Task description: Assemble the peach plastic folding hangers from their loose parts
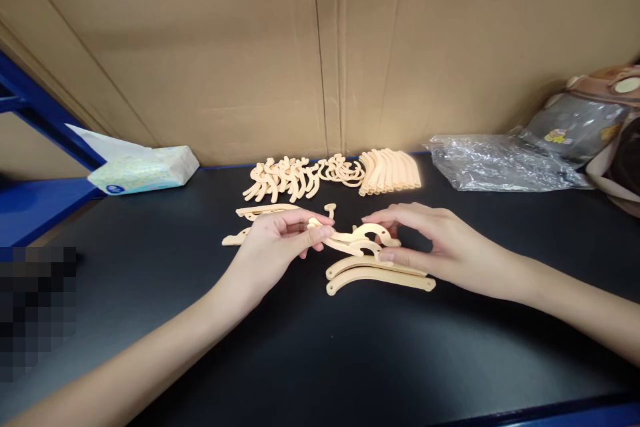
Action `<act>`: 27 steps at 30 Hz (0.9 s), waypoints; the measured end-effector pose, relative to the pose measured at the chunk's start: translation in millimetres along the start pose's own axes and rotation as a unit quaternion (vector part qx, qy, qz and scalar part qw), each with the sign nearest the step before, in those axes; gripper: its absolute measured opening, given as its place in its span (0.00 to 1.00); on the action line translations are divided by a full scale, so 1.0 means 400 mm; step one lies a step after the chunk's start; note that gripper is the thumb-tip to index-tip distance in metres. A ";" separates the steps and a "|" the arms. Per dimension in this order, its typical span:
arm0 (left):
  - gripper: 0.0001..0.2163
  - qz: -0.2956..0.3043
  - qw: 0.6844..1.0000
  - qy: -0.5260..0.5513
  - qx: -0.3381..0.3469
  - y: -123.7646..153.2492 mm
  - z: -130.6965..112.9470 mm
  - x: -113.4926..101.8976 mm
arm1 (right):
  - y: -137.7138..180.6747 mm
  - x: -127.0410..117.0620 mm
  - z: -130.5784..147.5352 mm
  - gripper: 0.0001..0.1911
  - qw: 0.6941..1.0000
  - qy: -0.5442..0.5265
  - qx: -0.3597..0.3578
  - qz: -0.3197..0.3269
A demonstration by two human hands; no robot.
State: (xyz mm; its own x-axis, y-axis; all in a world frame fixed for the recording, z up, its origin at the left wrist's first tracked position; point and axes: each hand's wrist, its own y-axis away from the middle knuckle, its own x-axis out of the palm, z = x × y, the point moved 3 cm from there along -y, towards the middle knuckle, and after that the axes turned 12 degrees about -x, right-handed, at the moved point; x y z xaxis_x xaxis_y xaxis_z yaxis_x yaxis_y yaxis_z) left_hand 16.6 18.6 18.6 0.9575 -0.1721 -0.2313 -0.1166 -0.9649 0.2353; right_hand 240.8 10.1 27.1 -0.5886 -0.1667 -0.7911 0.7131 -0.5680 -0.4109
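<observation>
My left hand (277,243) pinches one end of a pale wooden curved piece (345,242) just above the black table (310,353). My right hand (430,243) pinches a hook-shaped wooden piece (373,232) against the same assembly from the other side. Directly below them lie two long curved wooden arms (377,275), flat on the table. More flat wooden pieces (265,211) rest behind my left hand.
Along the back by the cardboard wall (320,47) lie rows of wooden parts: hook shapes (283,180), rings (343,170) and stacked curved strips (390,170). A tissue pack (143,170) sits back left, crumpled clear plastic (500,163) and a bag (595,120) back right. Blue frame (35,113) at left.
</observation>
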 end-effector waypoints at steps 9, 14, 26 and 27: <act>0.05 0.015 1.000 0.022 0.002 0.008 -0.004 0.010 | 0.000 0.011 0.032 0.16 0.978 0.166 -0.116 -0.049; 0.06 0.021 1.000 0.016 0.012 0.008 -0.007 0.012 | 0.000 0.008 0.031 0.13 0.982 0.148 -0.102 -0.058; 0.08 0.008 0.993 -0.081 0.080 0.008 -0.013 0.005 | 0.001 -0.006 0.012 0.12 0.989 0.111 -0.066 -0.077; 0.08 0.006 0.992 -0.092 0.083 0.007 -0.010 0.005 | 0.001 -0.007 0.012 0.12 0.988 0.112 -0.065 -0.080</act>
State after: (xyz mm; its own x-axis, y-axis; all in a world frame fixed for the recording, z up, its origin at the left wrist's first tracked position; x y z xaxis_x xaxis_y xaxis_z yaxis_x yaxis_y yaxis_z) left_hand 19.1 16.5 22.6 0.8934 -0.2028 -0.4010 -0.1850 -0.9792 0.0831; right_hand 240.9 6.5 31.2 -0.6086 0.1072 -0.7862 0.6699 -0.4617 -0.5815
